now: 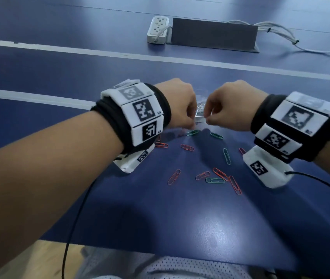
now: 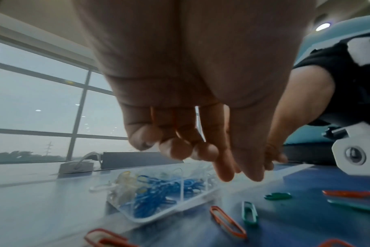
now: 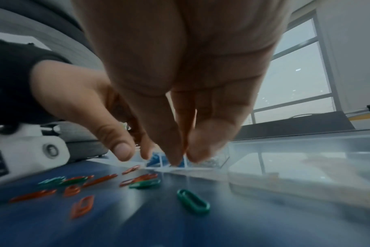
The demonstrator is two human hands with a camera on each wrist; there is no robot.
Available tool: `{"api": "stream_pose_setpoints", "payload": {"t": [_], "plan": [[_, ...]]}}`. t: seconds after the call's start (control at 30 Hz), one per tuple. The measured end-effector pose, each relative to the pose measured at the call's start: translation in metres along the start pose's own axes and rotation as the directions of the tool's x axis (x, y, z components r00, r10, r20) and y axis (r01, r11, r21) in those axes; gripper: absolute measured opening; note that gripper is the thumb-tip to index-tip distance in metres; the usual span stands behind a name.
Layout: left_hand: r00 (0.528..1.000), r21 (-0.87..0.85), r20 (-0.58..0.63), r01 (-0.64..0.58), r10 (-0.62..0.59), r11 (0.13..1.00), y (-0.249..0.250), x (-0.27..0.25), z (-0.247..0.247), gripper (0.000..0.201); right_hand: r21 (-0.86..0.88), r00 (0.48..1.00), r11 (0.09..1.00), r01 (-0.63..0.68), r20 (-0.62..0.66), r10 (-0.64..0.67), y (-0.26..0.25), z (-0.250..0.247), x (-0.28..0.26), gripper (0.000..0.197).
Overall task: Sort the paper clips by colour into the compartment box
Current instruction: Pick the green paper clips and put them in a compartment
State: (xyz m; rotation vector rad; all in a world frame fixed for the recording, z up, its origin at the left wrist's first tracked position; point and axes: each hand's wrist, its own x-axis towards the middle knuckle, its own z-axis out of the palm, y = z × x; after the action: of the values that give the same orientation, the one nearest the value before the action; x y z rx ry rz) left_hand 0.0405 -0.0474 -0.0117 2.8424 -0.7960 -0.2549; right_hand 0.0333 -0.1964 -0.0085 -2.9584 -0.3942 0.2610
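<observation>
A clear compartment box [image 1: 200, 109] sits between my hands, mostly hidden in the head view. The left wrist view shows the box [image 2: 158, 215] with blue clips [image 2: 150, 197] and pale clips [image 2: 122, 187] in separate cells. Several orange clips [image 1: 187, 147] and green clips [image 1: 227, 156] lie loose on the blue table nearer me. My left hand [image 1: 190, 123] hovers just above a green clip [image 1: 192, 132], thumb and forefinger slightly apart, holding nothing that I can see. My right hand [image 3: 183, 160] hangs over the box's near edge with thumb and forefinger tips pressed together. No clip shows between them.
A white power strip [image 1: 158, 30], a dark grey panel [image 1: 213, 35] and white cables [image 1: 280, 35] lie at the back. A clear plastic piece [image 3: 296, 160] lies right of the box. Black wrist cables [image 1: 321, 184] trail toward the table's front edge [image 1: 160, 251].
</observation>
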Motion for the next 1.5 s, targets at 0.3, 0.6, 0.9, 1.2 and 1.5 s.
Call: {"api": "stream_pose_setpoints", "payload": {"t": [0.3,0.6,0.9,1.2,1.5], "plan": [[0.993,0.105,0.108,0.042,-0.053,0.994,0.022,0.011,0.01,0.014,-0.051,0.994,0.999,0.013,0.109,-0.007,-0.003,0.01,-0.022,0.017],[0.99,-0.037,0.117,0.084,-0.079,0.996,0.023,0.005,0.01,0.008,0.07,0.997,0.998,-0.011,0.079,0.005,0.01,0.008,-0.04,0.023],[0.975,-0.205,0.214,-0.022,0.067,0.979,0.04,-0.018,0.006,0.02,0.048,0.992,0.997,-0.063,0.111,0.057,0.017,0.014,-0.054,0.016],[0.947,-0.096,0.289,-0.116,0.139,0.989,0.064,-0.037,0.02,0.02,-0.084,0.992,0.996,0.007,0.127,0.004,0.0,0.013,-0.057,0.039],[0.922,0.15,0.313,-0.285,0.228,0.947,0.081,-0.037,0.023,0.014,0.023,0.991,0.999,-0.038,0.13,0.035,0.002,0.01,-0.057,0.017]]}}
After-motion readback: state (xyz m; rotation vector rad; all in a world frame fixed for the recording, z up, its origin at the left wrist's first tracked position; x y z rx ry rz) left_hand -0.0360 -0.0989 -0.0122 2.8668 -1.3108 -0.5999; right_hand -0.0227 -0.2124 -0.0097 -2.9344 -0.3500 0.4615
